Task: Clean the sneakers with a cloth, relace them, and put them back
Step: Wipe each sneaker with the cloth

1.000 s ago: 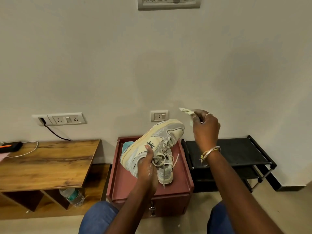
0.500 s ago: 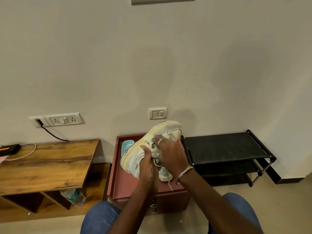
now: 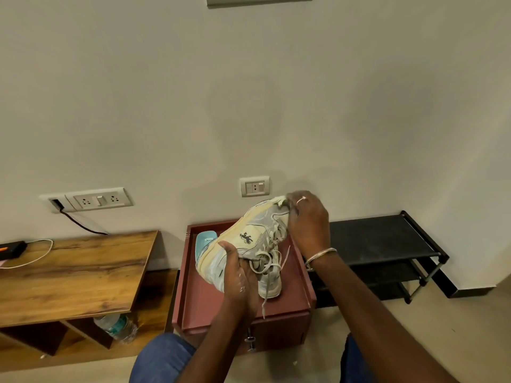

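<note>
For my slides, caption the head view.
Left hand holds a cream sneaker above a maroon cabinet; right hand presses pale cloth to it.

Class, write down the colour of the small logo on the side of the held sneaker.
Logo: almost black, on the cream sneaker; head view.

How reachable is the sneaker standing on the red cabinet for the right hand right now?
Probably yes: the lower sneaker lies just below the right hand, its near side uncovered. But the fingers pinch a cloth, and the held sneaker overhangs it.
</note>
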